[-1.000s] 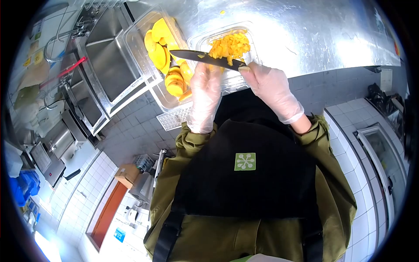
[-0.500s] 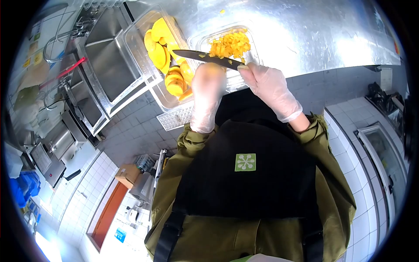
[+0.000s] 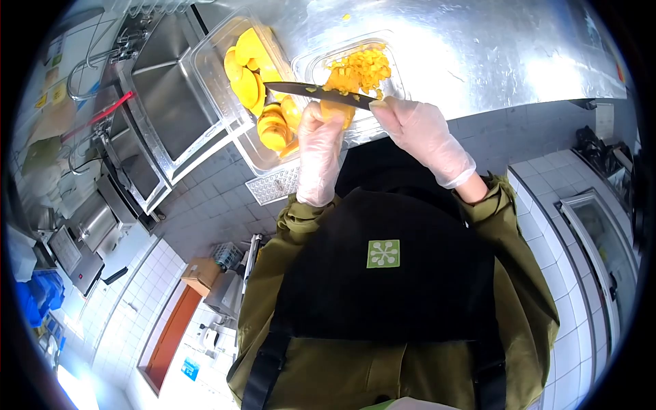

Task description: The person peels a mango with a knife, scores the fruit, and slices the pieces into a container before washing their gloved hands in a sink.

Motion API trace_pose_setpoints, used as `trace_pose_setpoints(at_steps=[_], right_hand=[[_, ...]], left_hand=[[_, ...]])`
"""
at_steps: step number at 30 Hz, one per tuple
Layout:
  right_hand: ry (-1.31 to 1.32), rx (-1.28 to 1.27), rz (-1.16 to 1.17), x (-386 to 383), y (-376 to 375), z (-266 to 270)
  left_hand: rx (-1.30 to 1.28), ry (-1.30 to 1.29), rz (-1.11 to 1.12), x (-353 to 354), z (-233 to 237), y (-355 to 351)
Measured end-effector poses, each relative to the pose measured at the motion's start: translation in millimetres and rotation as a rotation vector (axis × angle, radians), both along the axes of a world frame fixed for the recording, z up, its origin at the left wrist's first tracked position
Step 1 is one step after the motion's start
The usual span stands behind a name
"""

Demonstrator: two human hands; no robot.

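Observation:
My right hand [image 3: 427,140], in a clear glove, is closed round the handle of a dark-bladed knife [image 3: 294,88]. The blade points left and lies across a piece of peeled mango [image 3: 336,113]. That piece is gripped by my gloved left hand [image 3: 319,154], just below the blade. Beyond the knife, diced mango [image 3: 365,67] sits in a small clear container [image 3: 393,51]. To the left, a larger clear container [image 3: 205,55] holds big peeled mango pieces [image 3: 247,85]. Bits of fruit stick to the blade.
A shiny steel worktop [image 3: 465,55] runs under the containers, with a small fruit scrap [image 3: 346,17] on it. Steel sinks [image 3: 164,102] with taps are at the left. A perforated metal strip [image 3: 273,186] juts out below the large container.
My left hand, blurred before, has turned and now shows the mango piece in its fingers. The knife has shifted slightly left and tilted a little.

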State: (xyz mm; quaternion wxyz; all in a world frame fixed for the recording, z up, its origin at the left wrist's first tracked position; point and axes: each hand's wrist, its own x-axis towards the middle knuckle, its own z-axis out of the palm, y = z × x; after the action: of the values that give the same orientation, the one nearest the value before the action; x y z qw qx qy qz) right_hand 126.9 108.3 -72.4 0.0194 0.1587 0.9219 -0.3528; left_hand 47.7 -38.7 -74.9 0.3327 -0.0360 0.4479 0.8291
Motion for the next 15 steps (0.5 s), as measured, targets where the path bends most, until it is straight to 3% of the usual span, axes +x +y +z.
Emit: trace_pose_setpoints(at_steps=[9,15], right_hand=[[-0.003,0.167,-0.071,-12.2,-13.5,0.7],[0.117,0.122,-0.114,-23.3,-19.0,-2.3]], left_hand=[[-0.038,0.028,0.031,-0.4,1.4,0.2],[-0.113,0.086,0.03,-2.4,-3.1,-4.0]])
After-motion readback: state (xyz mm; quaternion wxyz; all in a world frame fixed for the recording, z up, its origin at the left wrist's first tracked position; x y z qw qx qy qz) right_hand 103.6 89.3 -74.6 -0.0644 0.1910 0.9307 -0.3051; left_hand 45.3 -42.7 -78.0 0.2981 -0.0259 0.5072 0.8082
